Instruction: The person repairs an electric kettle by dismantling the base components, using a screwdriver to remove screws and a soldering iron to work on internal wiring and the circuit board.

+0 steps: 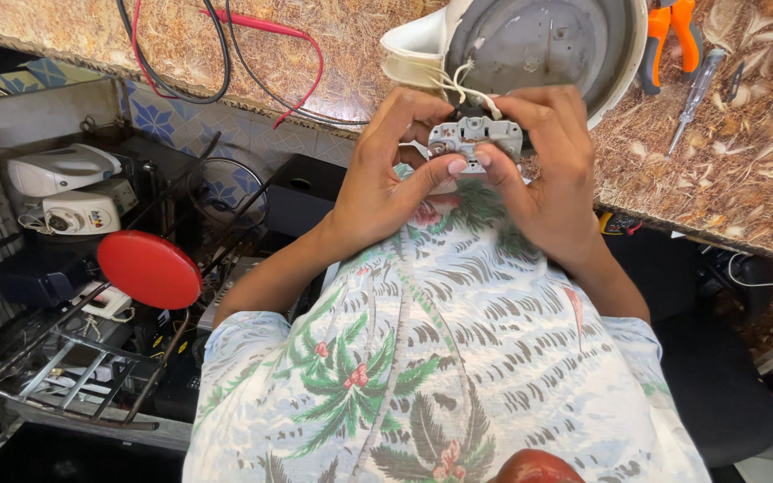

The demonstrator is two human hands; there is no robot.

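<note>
While both hands, left hand [378, 183] and right hand [552, 174], pinch the small grey switch [476, 139] at the desk [726, 161] edge, I'd keep its white wires [460, 82] to the kettle base [539, 45] slack.

The tabletop [744, 170] is a mottled brown and gold surface. Just beyond the hands [471, 170] an upturned white appliance base [539, 45] with a grey underside lies on it. Off to one side of the hands lie orange-handled pliers [673, 31] and a screwdriver [696, 94]; on the other side, red and black probe leads [225, 54] trail across the surface.
</note>
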